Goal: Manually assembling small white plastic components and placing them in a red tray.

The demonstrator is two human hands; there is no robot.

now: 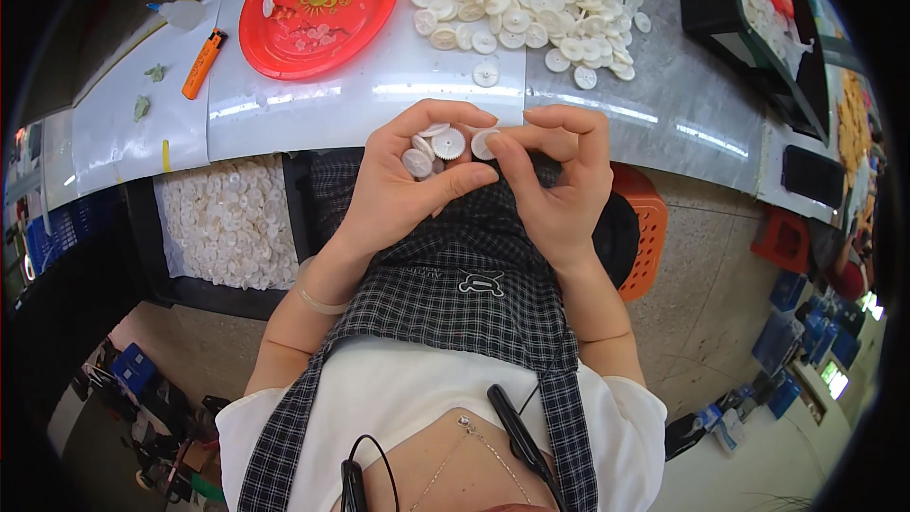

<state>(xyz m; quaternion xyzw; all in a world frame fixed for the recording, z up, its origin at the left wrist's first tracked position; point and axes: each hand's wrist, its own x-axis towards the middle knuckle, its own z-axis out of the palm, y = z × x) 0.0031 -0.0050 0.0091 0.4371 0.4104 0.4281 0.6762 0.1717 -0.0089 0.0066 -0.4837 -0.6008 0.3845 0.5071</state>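
Note:
Several small white plastic gears (447, 144) sit cupped in my left hand (403, 156), its fingers curled around them. My right hand (559, 166) pinches a single white gear (484, 144) between thumb and fingers, close beside the left hand's fingertips. Both hands are above my lap at the near edge of the table. Beyond them a large heap of white gears (521, 0) lies on the metal tabletop, with one loose gear (485, 73) at its near side.
A red plate (318, 62) with small pieces on it lies left of the heap. An orange cutter (203, 64) rests farther left. Below the table edge at left stands a black bin of white parts (227, 223). A black crate (749, 38) and a phone (812, 176) are at right.

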